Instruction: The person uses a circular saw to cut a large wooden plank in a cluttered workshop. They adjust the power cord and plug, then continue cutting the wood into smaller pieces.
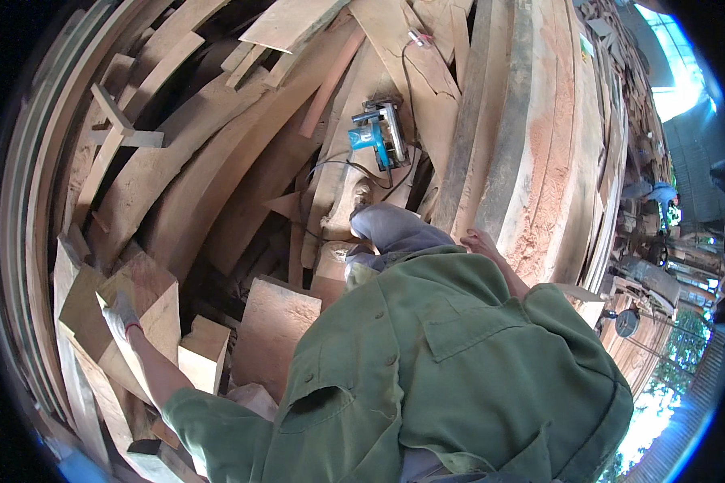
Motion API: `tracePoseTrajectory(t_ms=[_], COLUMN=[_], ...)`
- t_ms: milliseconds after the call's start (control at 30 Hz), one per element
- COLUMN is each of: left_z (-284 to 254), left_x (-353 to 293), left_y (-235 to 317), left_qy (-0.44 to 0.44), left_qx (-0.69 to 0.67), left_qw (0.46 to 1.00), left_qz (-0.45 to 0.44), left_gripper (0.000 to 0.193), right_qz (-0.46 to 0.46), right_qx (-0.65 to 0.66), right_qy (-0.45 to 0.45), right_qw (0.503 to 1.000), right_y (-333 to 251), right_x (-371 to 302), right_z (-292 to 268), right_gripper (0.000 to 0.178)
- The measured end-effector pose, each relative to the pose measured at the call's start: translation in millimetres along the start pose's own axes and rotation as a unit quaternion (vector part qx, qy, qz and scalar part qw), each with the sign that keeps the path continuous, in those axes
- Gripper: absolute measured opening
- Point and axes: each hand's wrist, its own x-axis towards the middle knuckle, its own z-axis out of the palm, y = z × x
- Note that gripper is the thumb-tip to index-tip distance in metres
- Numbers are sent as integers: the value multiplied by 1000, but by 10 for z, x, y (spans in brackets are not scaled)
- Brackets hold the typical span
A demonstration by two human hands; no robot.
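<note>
My left hand (122, 315), in a pale glove with a red cuff, reaches out to the left. Its fingers close over the upper edge of a thick wooden block (155, 302) among stacked offcuts. Close to my right hip, my bare right hand (483, 244) hangs beside the long planks (503, 173); its fingers are loosely bent and apart, and nothing shows in them. A teal circular saw (370, 137) lies on a board beyond my feet, out of reach of both hands. Its dark cord (322, 163) loops over the wood.
Uneven boards (209, 193) with dark gaps between them surround my feet. Another squared block (204, 346) and a wide sawn slab (274, 322) lie near my left side. Sawdust (532, 249) covers the long planks at right. A cable connector (419, 38) rests on a far board.
</note>
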Motion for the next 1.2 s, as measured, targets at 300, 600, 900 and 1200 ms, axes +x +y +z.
tracePoseTrajectory(t_ms=[300, 600, 900, 1200], left_z=[109, 92, 139, 1181], left_x=[-54, -666, -1261, -3042], left_y=[-92, -190, 229, 1512], left_qy=[25, 50, 102, -277], left_qx=[31, 99, 132, 70], left_qw=[999, 992, 985, 893], left_qz=[-10, -54, -46, 348], left_gripper=[72, 63, 55, 60], right_qz=[160, -38, 135, 213], right_qx=[397, 123, 220, 354], right_qy=[67, 110, 159, 107], right_qw=[901, 986, 953, 904], right_y=[91, 48, -297, -168], right_x=[10, 824, 1245, 1301], right_z=[21, -176, -712, -1193], right_gripper=[37, 36, 39, 49])
